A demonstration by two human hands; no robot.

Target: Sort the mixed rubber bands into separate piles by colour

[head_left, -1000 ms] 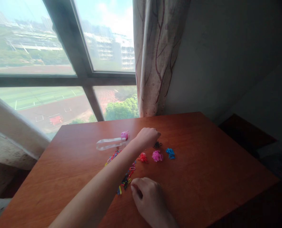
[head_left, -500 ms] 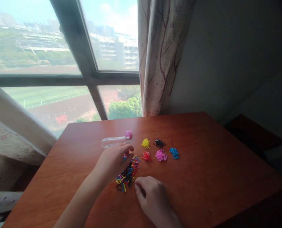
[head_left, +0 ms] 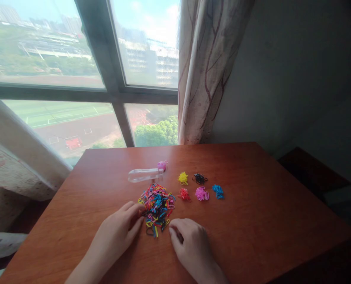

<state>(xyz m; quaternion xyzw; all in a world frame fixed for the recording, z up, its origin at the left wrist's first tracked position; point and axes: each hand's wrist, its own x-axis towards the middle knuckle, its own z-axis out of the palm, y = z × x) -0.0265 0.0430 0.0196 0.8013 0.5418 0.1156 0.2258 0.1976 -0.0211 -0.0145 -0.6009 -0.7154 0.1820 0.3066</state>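
A heap of mixed-colour small rubber bands (head_left: 158,203) lies on the table in front of me. At its left edge is my left hand (head_left: 119,225), its thumb and forefinger apart and the fingertips touching the bands. My right hand (head_left: 190,240) rests on the table just right of the heap's near end. Its fingers are curled in towards the thumb, and whatever may be inside is hidden. Beyond it sit sorted bunches of bands: red (head_left: 184,195), pink (head_left: 202,193), blue (head_left: 218,191), yellow (head_left: 183,178) and black (head_left: 199,178).
Behind the heap a clear plastic bottle-shaped container (head_left: 144,175) lies on its side, with a pink cap-like piece (head_left: 162,165) at its right end. The brown wooden table (head_left: 267,213) meets a window and a patterned curtain (head_left: 207,71) at its far edge.
My left hand has moved down and left from above the heap to its left edge, uncovering more of the bands. My right hand stays nearly in place. The view has shifted slightly.
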